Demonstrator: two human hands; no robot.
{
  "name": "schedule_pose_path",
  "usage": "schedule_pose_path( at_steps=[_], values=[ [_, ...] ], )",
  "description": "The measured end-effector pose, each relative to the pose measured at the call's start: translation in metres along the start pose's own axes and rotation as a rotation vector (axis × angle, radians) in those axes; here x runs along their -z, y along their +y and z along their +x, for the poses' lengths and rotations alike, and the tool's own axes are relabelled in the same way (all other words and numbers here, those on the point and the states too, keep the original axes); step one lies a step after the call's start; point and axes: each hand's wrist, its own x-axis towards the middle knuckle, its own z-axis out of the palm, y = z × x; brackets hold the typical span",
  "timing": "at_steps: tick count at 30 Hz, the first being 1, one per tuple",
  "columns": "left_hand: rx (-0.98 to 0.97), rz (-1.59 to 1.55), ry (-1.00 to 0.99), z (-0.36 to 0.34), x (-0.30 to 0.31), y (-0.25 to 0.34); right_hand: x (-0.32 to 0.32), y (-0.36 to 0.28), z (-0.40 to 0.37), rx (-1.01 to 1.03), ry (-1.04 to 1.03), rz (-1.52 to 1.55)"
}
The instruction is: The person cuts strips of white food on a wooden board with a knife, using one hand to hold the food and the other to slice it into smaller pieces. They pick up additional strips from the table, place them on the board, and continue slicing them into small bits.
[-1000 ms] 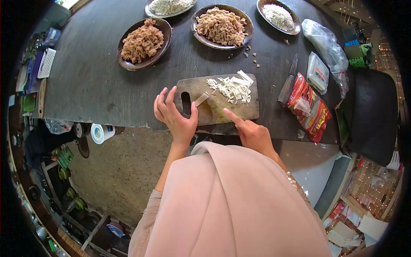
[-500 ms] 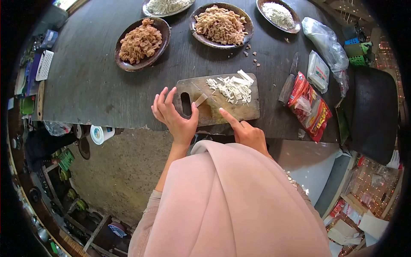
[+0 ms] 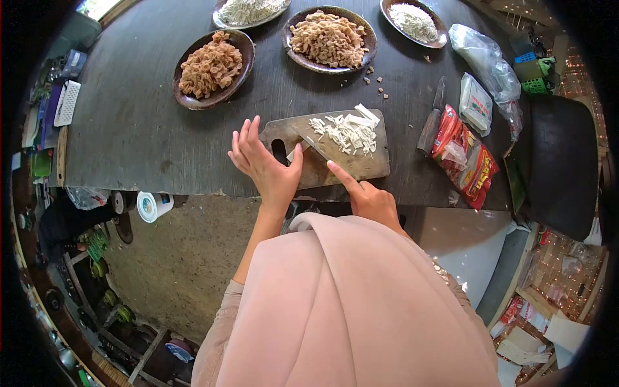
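A wooden cutting board [image 3: 351, 166] with a handle slot lies near the table's front edge. My right hand [image 3: 375, 205] grips a knife [image 3: 314, 148], its index finger stretched along the top of the blade, which slants over the board. The knife's handle is hidden in my palm. At the board's left end is my left hand [image 3: 269, 169], fingers spread and raised, with the thumb tip down at a pale strip [image 3: 291, 156] it partly covers. Chopped white pieces [image 3: 351, 134] are heaped on the board's right half, with a few longer sticks at the top.
Beyond the board stand plates of brown curled pieces [image 3: 209, 68], tan chopped pieces [image 3: 329, 40] and white shreds [image 3: 412, 23]. At right lie a red packet [image 3: 465, 158], a white packet [image 3: 475, 106] and a clear plastic bag [image 3: 487, 58]. A black chair [image 3: 562, 164] stands beside the table.
The pale strip has shifted left, now mostly behind my left thumb. My left fingers have lifted and straightened a little. The knife blade shows more edge-on.
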Motion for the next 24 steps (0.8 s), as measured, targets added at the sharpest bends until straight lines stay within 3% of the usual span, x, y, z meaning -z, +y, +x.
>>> schedule_pose_path(
  at_steps=[6, 12, 17, 24],
  values=[
    [-0.01, -0.001, 0.01, -0.002, 0.0, -0.001, -0.003, -0.004, 0.002, -0.016, 0.002, -0.045],
    [-0.004, 0.0, 0.006, -0.001, -0.001, -0.003, -0.011, 0.0, 0.002, 0.006, 0.115, 0.171],
    [-0.002, 0.002, 0.001, -0.002, -0.002, -0.003, -0.005, -0.005, -0.001, -0.036, 0.025, -0.013],
    [-0.007, 0.066, -0.029, 0.004, -0.003, 0.002, -0.007, -0.003, 0.001, -0.027, 0.04, 0.023]
  ],
)
